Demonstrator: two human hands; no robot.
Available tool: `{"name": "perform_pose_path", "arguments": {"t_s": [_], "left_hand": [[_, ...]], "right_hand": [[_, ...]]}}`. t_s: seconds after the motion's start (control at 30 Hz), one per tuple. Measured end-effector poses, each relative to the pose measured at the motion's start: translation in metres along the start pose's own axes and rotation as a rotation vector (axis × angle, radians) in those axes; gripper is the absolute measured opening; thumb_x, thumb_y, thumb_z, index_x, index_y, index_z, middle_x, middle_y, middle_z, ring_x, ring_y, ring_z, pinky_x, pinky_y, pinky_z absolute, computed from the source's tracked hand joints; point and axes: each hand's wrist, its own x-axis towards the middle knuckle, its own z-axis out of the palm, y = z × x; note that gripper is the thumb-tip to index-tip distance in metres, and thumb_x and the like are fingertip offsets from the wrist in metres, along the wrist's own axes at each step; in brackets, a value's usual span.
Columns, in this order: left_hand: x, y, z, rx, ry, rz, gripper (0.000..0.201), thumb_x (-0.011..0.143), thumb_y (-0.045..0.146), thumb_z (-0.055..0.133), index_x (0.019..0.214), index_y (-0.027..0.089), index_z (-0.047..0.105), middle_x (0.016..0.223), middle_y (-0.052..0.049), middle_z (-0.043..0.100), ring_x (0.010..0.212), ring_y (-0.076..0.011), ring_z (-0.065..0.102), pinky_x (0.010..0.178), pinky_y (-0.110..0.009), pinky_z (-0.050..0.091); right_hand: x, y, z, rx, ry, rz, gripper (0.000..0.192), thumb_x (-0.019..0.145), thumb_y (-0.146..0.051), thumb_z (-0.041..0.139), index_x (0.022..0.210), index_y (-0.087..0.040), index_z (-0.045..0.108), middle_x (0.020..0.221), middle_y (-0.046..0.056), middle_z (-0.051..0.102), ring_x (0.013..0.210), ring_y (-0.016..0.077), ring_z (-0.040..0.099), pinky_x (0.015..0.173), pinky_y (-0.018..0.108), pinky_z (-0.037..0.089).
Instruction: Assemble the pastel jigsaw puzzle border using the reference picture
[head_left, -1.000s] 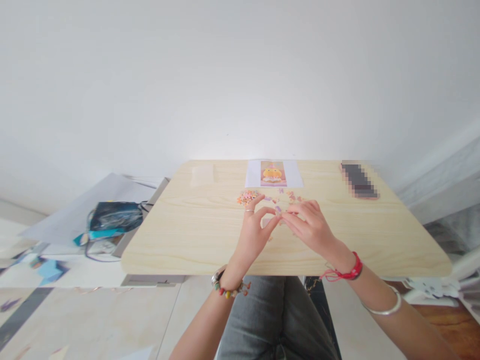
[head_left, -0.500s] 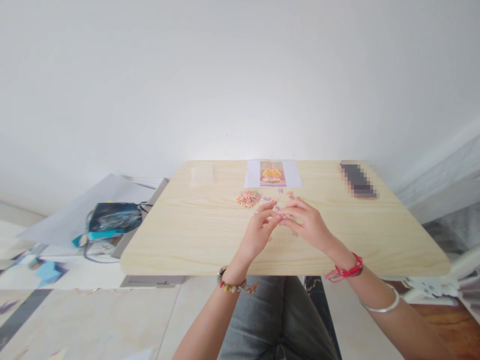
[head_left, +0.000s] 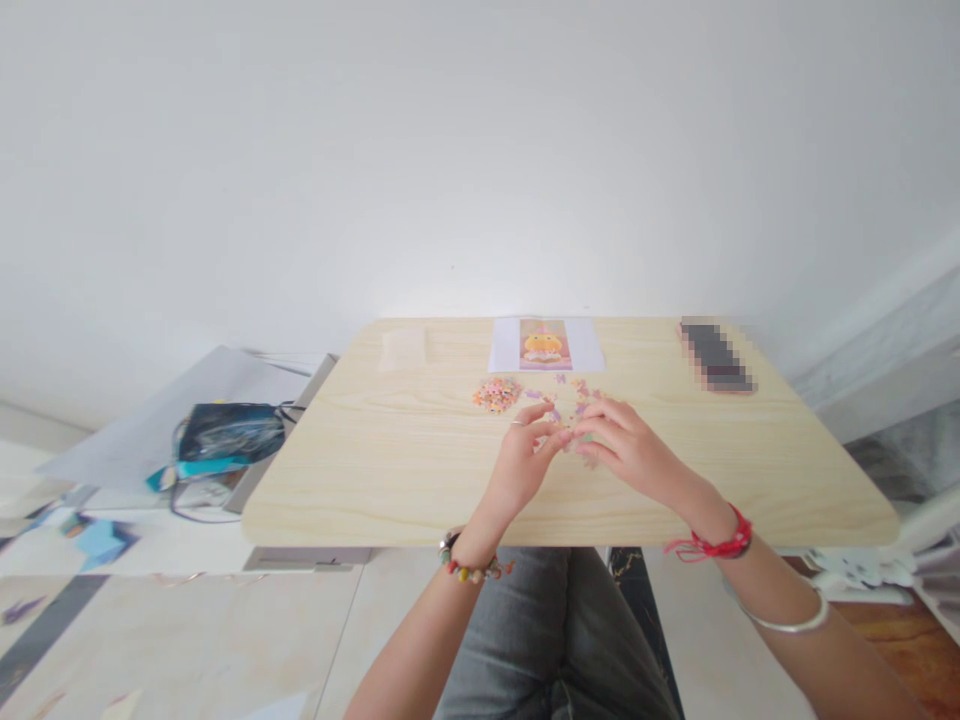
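Note:
My left hand (head_left: 523, 462) is over the middle of the table, thumb and index finger pinched around what looks like a small jigsaw puzzle piece, mostly hidden. Facing it, my right hand (head_left: 637, 455) has its thumb and index tips drawn close together near the left fingertips; what lies between them is too small to make out. Loose purple and pink puzzle pieces (head_left: 581, 387) are scattered behind and beneath the fingers, partly covered. Left of these lies a heap of puzzle pieces (head_left: 496, 395). Behind is a printed sheet (head_left: 585, 345) picturing a yellow figure.
The light wooden table (head_left: 360, 460) stands against a white wall. On it are a pale, see-through packet (head_left: 403, 348) at back left and a blurred-out phone (head_left: 716, 357) at back right. A dark bag (head_left: 229, 432) lies on papers left of the table.
My right hand has shifted slightly right, away from my left fingertips, and its forearm has moved right too. More loose pieces show between the hands. The left hand has barely moved.

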Motion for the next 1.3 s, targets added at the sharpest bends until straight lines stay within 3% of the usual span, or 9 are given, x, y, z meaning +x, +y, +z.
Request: {"name": "perform_pose_path", "arguments": {"t_s": [0.13, 0.27, 0.53, 1.3], "left_hand": [[-0.012, -0.005, 0.011, 0.188, 0.059, 0.156, 0.012, 0.076, 0.023, 0.065, 0.087, 0.02, 0.065, 0.123, -0.011, 0.049, 0.116, -0.0259, 0.046, 0.096, -0.047, 0.042], [-0.024, -0.007, 0.026, 0.373, 0.057, 0.266, 0.007, 0.075, 0.013, 0.062, 0.079, 0.019, 0.063, 0.126, -0.012, 0.043, 0.121, -0.0286, 0.038, 0.096, -0.05, 0.041], [-0.026, -0.012, 0.048, 0.569, 0.039, 0.288, 0.013, 0.079, 0.011, 0.055, 0.068, 0.015, 0.061, 0.126, -0.015, 0.043, 0.122, -0.0322, 0.035, 0.096, -0.052, 0.041], [-0.028, -0.013, 0.054, 0.635, 0.087, 0.303, 0.008, 0.078, 0.013, 0.059, 0.072, 0.017, 0.063, 0.125, -0.012, 0.046, 0.121, -0.0311, 0.037, 0.096, -0.051, 0.041]], "right_hand": [[-0.022, 0.006, 0.002, 0.001, -0.032, 0.071, 0.011, 0.086, -0.024, 0.05, 0.09, -0.021, 0.061, 0.091, 0.007, 0.057, 0.09, 0.0208, 0.055, 0.082, 0.038, 0.046], [-0.048, 0.012, 0.008, 0.034, -0.081, 0.167, 0.01, 0.086, -0.023, 0.05, 0.089, -0.021, 0.059, 0.091, 0.006, 0.056, 0.089, 0.0198, 0.055, 0.081, 0.037, 0.046], [-0.064, 0.015, 0.024, 0.055, -0.079, 0.274, 0.01, 0.086, -0.024, 0.05, 0.089, -0.02, 0.058, 0.089, 0.006, 0.056, 0.087, 0.0196, 0.055, 0.08, 0.037, 0.047], [-0.066, 0.016, 0.031, -0.035, -0.017, 0.199, 0.011, 0.084, -0.022, 0.054, 0.083, -0.019, 0.065, 0.084, 0.005, 0.059, 0.079, 0.0169, 0.055, 0.074, 0.033, 0.044]]}}
